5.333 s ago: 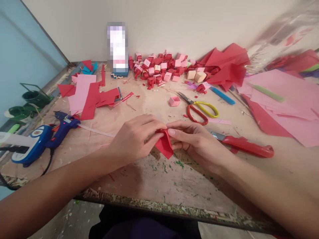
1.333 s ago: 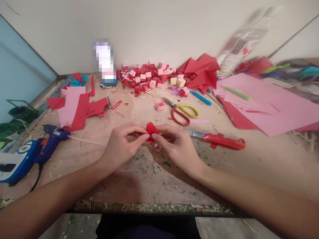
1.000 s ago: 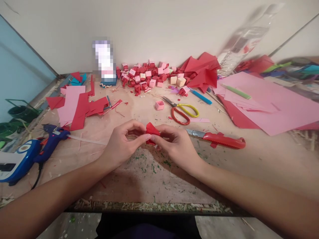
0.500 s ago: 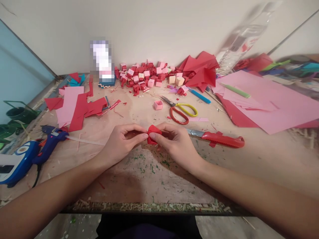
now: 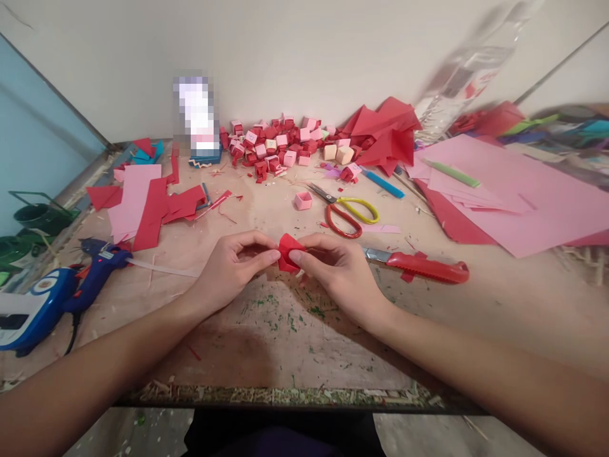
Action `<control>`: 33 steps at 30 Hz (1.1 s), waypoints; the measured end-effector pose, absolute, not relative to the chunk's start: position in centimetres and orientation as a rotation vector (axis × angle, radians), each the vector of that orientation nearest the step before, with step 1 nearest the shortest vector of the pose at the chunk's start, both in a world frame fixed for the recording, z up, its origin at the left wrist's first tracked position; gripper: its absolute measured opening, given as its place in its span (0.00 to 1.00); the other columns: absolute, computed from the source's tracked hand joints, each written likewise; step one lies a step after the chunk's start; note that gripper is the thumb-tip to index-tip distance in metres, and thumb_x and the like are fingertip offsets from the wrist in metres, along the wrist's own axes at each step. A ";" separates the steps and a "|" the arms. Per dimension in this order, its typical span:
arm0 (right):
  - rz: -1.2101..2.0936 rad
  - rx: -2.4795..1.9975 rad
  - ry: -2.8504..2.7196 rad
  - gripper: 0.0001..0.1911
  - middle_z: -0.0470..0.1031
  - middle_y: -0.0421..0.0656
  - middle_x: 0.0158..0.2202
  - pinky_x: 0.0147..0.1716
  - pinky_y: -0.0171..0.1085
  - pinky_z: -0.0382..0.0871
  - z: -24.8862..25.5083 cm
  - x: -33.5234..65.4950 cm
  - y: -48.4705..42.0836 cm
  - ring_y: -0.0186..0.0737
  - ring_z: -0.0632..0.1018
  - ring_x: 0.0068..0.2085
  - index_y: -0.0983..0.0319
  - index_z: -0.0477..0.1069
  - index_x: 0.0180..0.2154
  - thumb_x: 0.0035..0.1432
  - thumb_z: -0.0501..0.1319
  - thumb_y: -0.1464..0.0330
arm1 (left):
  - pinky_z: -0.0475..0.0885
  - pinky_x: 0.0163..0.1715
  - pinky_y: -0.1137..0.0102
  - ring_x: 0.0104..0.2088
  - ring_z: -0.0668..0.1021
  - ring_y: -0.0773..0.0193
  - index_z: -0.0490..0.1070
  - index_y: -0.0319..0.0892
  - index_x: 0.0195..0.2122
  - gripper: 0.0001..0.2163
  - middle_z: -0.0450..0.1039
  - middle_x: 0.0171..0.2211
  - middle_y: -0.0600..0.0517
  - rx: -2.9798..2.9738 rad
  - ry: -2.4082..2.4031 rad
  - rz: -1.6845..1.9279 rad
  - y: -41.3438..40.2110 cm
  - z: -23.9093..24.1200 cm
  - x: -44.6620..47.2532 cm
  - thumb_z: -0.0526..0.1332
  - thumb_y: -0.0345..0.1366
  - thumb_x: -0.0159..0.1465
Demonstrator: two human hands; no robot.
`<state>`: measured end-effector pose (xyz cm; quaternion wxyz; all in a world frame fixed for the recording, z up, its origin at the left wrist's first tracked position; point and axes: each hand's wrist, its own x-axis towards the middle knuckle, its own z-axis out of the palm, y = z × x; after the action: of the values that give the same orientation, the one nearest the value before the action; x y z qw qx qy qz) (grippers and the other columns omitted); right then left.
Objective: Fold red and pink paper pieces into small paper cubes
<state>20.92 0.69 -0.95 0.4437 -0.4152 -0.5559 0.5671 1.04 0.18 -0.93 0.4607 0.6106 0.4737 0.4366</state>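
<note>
A small piece of folded red paper (image 5: 288, 249) is held between my two hands, above the middle of the table. My left hand (image 5: 240, 260) pinches its left edge between thumb and fingertips. From the right, my right hand (image 5: 335, 270) grips it with the thumb pressed on its front face. Just beyond the hands lie a small open pink paper box (image 5: 303, 201) and scissors (image 5: 343, 212) with one yellow and one red handle. A red-handled utility knife (image 5: 425, 266) lies right of my right hand, its blade end partly behind that hand.
Many red and pink paper cubes (image 5: 271, 149) are heaped against the wall beside a blurred-out upright screen (image 5: 196, 114). A blue glue gun (image 5: 98, 273) lies left, near paper strips (image 5: 150, 212). Pink sheets (image 5: 523, 222), a blue pen (image 5: 384, 183) and a clear bottle (image 5: 457, 82) are right.
The red paper has changed shape between my fingers, its top now showing as a slanted flap. Both hands stay in nearly the same place.
</note>
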 end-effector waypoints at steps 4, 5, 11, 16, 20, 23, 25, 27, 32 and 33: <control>1.298 -1.069 -1.485 0.07 0.82 0.42 0.30 0.27 0.35 0.74 -1.2 20.9 0.5 0.36 0.77 0.28 0.62 0.81 0.33 0.61 0.70 0.65 | 0.76 0.37 0.71 0.35 0.80 0.63 0.81 0.40 0.34 0.05 0.82 0.34 0.51 1.550 1.141 1.035 -0.1 -0.6 1.1 0.69 0.37 0.64; 1.278 -1.071 -1.515 0.06 0.82 0.42 0.30 0.27 0.35 0.73 -1.2 20.9 0.4 0.35 0.77 0.28 0.62 0.81 0.33 0.61 0.69 0.66 | 0.76 0.37 0.71 0.35 0.80 0.63 0.81 0.41 0.34 0.06 0.82 0.34 0.51 1.560 1.133 1.025 -0.1 -0.5 1.1 0.68 0.37 0.64; 1.315 -1.053 -1.549 0.04 0.83 0.42 0.33 0.29 0.35 0.75 -1.0 20.8 0.3 0.37 0.79 0.31 0.60 0.81 0.38 0.61 0.70 0.66 | 0.77 0.35 0.71 0.33 0.81 0.63 0.81 0.42 0.33 0.05 0.83 0.32 0.51 1.601 1.166 1.037 -0.2 -0.3 1.0 0.67 0.35 0.65; 1.449 -1.060 -1.321 0.07 0.79 0.39 0.29 0.28 0.36 0.76 -0.8 20.9 0.5 0.35 0.77 0.28 0.60 0.78 0.36 0.57 0.72 0.65 | 0.78 0.34 0.71 0.32 0.82 0.62 0.81 0.42 0.33 0.04 0.83 0.32 0.51 1.580 1.273 1.143 0.0 -0.2 1.1 0.68 0.36 0.63; 1.386 -1.017 -1.405 0.04 0.83 0.42 0.35 0.33 0.37 0.77 -0.7 20.8 0.5 0.38 0.80 0.33 0.60 0.81 0.35 0.57 0.72 0.67 | 0.79 0.35 0.71 0.32 0.82 0.63 0.81 0.42 0.33 0.04 0.84 0.32 0.52 1.591 1.293 1.178 -0.1 -0.2 1.2 0.68 0.35 0.63; 1.308 -0.994 -1.508 0.01 0.84 0.44 0.40 0.42 0.41 0.79 -0.7 20.8 0.5 0.43 0.83 0.41 0.59 0.82 0.34 0.58 0.71 0.68 | 0.79 0.35 0.71 0.32 0.82 0.63 0.81 0.42 0.33 0.05 0.83 0.33 0.52 1.618 1.269 1.164 -0.2 -0.4 1.2 0.68 0.36 0.64; 1.291 -0.983 -1.556 0.01 0.84 0.44 0.40 0.42 0.42 0.78 -0.8 20.8 0.5 0.45 0.83 0.42 0.59 0.82 0.34 0.59 0.70 0.68 | 0.78 0.35 0.72 0.33 0.82 0.63 0.81 0.42 0.34 0.05 0.83 0.33 0.52 1.633 1.242 1.141 -0.1 -0.4 1.2 0.68 0.37 0.65; 1.289 -0.976 -1.588 0.02 0.84 0.43 0.38 0.40 0.42 0.78 -0.9 20.9 0.4 0.44 0.82 0.40 0.59 0.81 0.34 0.60 0.69 0.68 | 0.78 0.37 0.72 0.34 0.82 0.64 0.81 0.42 0.34 0.05 0.83 0.33 0.52 1.638 1.220 1.125 -0.1 -0.5 1.2 0.67 0.37 0.66; 1.248 -0.992 -1.607 0.03 0.83 0.43 0.35 0.38 0.41 0.78 -1.1 21.0 0.5 0.43 0.82 0.37 0.59 0.81 0.34 0.61 0.68 0.68 | 0.80 0.39 0.71 0.36 0.83 0.63 0.82 0.42 0.35 0.04 0.83 0.34 0.52 1.637 1.190 1.094 -0.2 -0.5 1.2 0.68 0.36 0.66; 1.234 -1.000 -1.608 0.03 0.83 0.43 0.35 0.38 0.41 0.78 -1.1 20.9 0.5 0.43 0.82 0.37 0.59 0.81 0.33 0.61 0.69 0.68 | 0.80 0.39 0.70 0.36 0.84 0.62 0.82 0.43 0.36 0.04 0.84 0.35 0.52 1.631 1.181 1.087 -0.2 -0.5 1.2 0.68 0.36 0.66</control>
<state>20.94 0.51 -1.05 0.4267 -0.4000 -0.6436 0.4936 1.23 -0.22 -0.50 0.4137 0.6490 0.4696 0.4326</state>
